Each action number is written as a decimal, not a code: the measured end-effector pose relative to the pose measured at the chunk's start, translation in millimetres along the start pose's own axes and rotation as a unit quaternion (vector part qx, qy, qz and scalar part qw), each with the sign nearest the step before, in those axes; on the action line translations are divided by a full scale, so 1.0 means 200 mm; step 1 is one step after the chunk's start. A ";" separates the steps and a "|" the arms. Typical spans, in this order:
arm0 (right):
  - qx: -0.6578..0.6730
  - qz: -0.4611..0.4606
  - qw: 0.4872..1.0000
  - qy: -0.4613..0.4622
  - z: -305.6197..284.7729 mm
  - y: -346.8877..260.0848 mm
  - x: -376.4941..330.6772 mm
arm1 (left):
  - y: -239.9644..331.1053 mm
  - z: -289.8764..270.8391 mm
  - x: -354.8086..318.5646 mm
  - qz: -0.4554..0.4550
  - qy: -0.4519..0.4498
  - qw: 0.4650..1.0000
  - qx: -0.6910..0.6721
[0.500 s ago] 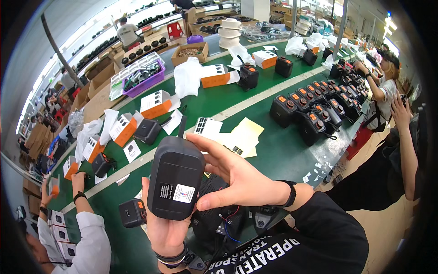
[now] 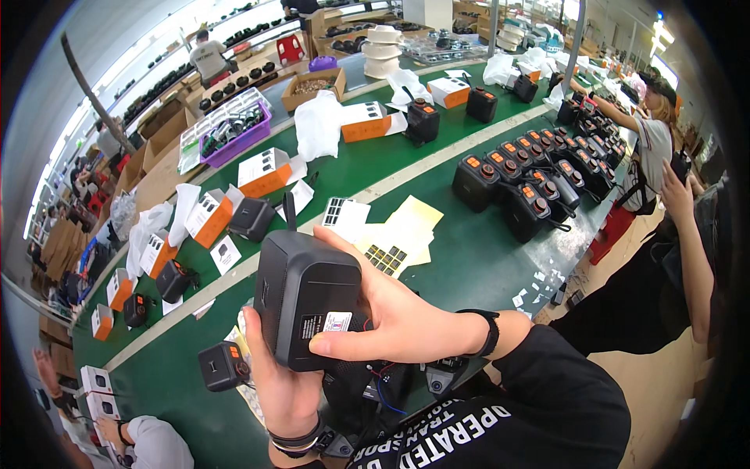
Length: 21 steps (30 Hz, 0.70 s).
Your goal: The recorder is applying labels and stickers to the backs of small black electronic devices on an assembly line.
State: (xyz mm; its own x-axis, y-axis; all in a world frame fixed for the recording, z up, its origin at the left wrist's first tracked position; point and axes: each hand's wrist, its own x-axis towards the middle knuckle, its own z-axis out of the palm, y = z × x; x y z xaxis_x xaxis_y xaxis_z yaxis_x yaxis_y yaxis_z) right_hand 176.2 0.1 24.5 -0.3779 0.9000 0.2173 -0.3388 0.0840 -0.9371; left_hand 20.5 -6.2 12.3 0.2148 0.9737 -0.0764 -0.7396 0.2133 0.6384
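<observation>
A black, box-shaped portable speaker [image 2: 312, 270] with rounded edges and a strap loop is held up in both my hands. Its flat base, bearing a white label, and one long side face me. My left hand [image 2: 283, 387] grips it from below and the left. From the right my right hand [image 2: 406, 324] holds it, the thumb lying on the base by the label. Left of my left wrist stands another black speaker [image 2: 221, 366] with orange buttons. Behind my right hand, partly hidden, lies a dark unit with red and blue wires [image 2: 383, 384].
Yellow sticker sheets [image 2: 410, 227] lie beyond my hands on the green table. Several finished-looking speakers [image 2: 525, 184] crowd the right side. Orange-and-white boxes [image 2: 264, 173] line the far strip. Co-workers are at the lower left [image 2: 156, 444] and far right [image 2: 662, 129].
The speaker has turned in my hands, bringing its long side into view. My right thumb has moved onto the base. The left co-worker's hands have withdrawn from a small box and speaker.
</observation>
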 end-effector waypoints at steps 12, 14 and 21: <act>-0.097 0.000 0.995 -0.026 0.01 -0.01 0.01 | 0.08 -0.05 -0.02 -0.089 0.014 0.986 -0.138; -0.079 0.001 0.997 -0.025 0.01 0.02 0.01 | 0.08 -0.05 -0.02 -0.081 0.002 0.989 -0.123; -0.028 -0.038 0.997 0.058 0.03 0.04 0.03 | 0.03 -0.06 0.07 0.012 -0.042 0.991 0.123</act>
State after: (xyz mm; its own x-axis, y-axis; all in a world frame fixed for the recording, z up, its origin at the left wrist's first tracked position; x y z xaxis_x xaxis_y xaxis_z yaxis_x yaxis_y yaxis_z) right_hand 165.2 3.6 19.8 -0.2493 0.9332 0.2588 -0.3127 0.1753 -0.9335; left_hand 11.7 8.6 5.6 0.2593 0.9658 -0.0010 -0.5691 0.1537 0.8078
